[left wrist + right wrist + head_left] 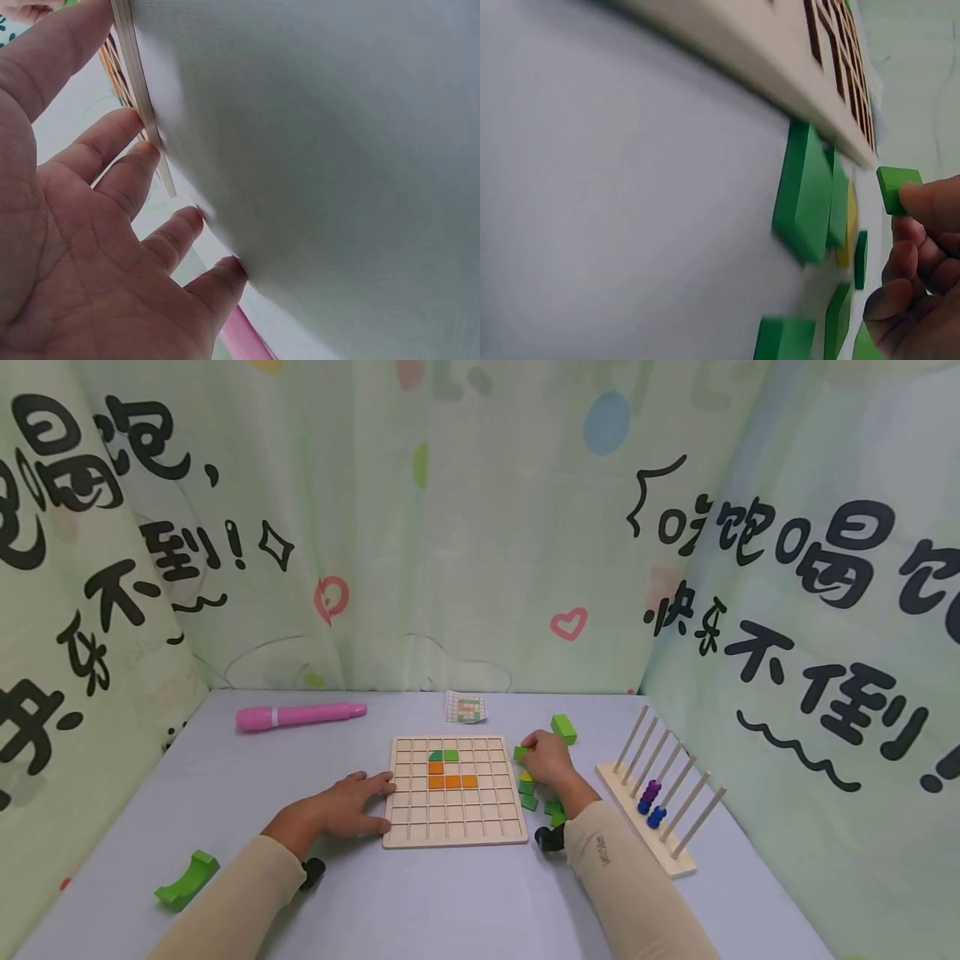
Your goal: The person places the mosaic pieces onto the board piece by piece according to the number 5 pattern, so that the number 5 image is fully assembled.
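A pale wooden grid board (487,828) lies mid-table. Set in its cells are several orange tiles (452,782), a light green tile (451,756) and a dark green piece with a rounded corner (435,756). My left hand (348,806) touches the board's left edge, fingers spread; the left wrist view shows its palm. Beyond the right edge, my right hand (550,760) pinches a light green square tile (894,187) between thumb and fingers, held up off the table. Below that hand lie several loose green tiles (806,199) and a yellow tile (850,225).
A green block (564,728) sits behind my right hand. To the right stands a peg rack (678,862) with blue and purple beads. A pink marker-shaped stick (300,715) and a patterned card (466,707) lie at the back, a green arch block (187,881) front left.
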A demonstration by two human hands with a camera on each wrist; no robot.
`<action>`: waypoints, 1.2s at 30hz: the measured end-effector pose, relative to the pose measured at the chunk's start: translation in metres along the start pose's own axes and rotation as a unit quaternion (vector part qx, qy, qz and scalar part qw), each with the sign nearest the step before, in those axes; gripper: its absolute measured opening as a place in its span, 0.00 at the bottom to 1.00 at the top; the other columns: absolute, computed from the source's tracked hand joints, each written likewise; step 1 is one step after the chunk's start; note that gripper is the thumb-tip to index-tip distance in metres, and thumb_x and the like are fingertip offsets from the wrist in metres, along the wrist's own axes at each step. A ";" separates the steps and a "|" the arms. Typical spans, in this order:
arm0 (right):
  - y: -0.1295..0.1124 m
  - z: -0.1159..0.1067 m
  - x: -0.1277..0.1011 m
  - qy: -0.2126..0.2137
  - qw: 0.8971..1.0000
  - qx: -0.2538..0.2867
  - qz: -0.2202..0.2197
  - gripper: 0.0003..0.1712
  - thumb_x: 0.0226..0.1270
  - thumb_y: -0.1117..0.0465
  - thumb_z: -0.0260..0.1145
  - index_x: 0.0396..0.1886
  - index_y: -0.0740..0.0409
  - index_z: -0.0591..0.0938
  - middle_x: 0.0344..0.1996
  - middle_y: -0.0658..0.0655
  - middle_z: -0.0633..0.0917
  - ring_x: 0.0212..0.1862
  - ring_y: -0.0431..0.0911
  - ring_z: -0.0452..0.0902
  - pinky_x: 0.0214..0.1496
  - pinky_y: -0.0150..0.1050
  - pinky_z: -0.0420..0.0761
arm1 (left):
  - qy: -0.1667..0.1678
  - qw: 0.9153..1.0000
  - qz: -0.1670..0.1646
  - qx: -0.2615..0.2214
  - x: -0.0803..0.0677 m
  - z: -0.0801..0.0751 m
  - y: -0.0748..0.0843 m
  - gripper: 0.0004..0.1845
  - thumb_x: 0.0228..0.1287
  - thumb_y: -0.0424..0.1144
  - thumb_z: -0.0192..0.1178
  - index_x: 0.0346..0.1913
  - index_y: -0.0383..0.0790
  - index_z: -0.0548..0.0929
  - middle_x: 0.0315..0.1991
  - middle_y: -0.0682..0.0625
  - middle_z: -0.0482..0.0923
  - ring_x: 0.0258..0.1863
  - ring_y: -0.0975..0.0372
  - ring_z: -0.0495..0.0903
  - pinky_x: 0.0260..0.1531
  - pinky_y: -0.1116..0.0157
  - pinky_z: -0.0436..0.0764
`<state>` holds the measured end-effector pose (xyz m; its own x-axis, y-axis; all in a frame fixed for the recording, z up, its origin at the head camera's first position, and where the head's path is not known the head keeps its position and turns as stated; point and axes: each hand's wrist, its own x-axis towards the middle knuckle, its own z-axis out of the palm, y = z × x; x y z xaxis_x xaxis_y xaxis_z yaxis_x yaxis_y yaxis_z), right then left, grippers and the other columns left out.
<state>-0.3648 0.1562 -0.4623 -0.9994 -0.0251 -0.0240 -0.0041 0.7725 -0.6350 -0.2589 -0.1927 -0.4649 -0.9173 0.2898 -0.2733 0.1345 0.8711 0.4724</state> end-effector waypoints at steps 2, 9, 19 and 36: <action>-0.005 0.005 0.001 -0.013 1.000 0.017 -0.009 0.09 0.72 0.65 0.65 0.49 0.62 0.82 0.40 0.58 0.82 0.39 0.48 0.76 0.39 0.39 0.77 | 0.000 1.000 0.002 0.000 0.000 0.000 0.000 0.43 0.63 0.55 0.71 0.78 0.50 0.68 0.79 0.36 0.60 0.78 0.39 0.57 0.70 0.34 0.65; -0.030 0.023 -0.001 -0.085 0.992 0.083 -0.034 0.09 0.75 0.66 0.63 0.50 0.63 0.82 0.41 0.59 0.81 0.40 0.49 0.75 0.39 0.40 0.77 | -0.002 1.000 0.005 -0.004 0.001 0.000 -0.002 0.41 0.64 0.55 0.70 0.78 0.50 0.69 0.79 0.39 0.60 0.78 0.40 0.57 0.71 0.35 0.65; -0.055 0.038 0.009 -0.091 0.993 0.013 -0.077 0.06 0.76 0.65 0.63 0.46 0.59 0.84 0.42 0.57 0.84 0.41 0.49 0.77 0.46 0.44 0.79 | 0.001 1.000 0.004 0.003 0.001 -0.001 -0.001 0.39 0.63 0.55 0.71 0.76 0.51 0.71 0.80 0.46 0.62 0.79 0.43 0.57 0.71 0.36 0.65; -0.062 0.054 0.019 -0.066 0.994 -0.059 -0.065 0.07 0.74 0.64 0.65 0.42 0.54 0.88 0.37 0.54 0.85 0.38 0.48 0.76 0.43 0.42 0.79 | -0.001 1.000 -0.002 0.001 0.002 0.000 0.000 0.40 0.64 0.55 0.71 0.77 0.52 0.71 0.80 0.44 0.61 0.79 0.41 0.56 0.71 0.34 0.63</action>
<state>-0.3817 0.0735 -0.4656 -0.9771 -0.2059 -0.0538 -0.1440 0.8260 -0.5450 -0.2605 -0.1925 -0.4650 -0.9173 0.2874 -0.2757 0.1321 0.8727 0.4700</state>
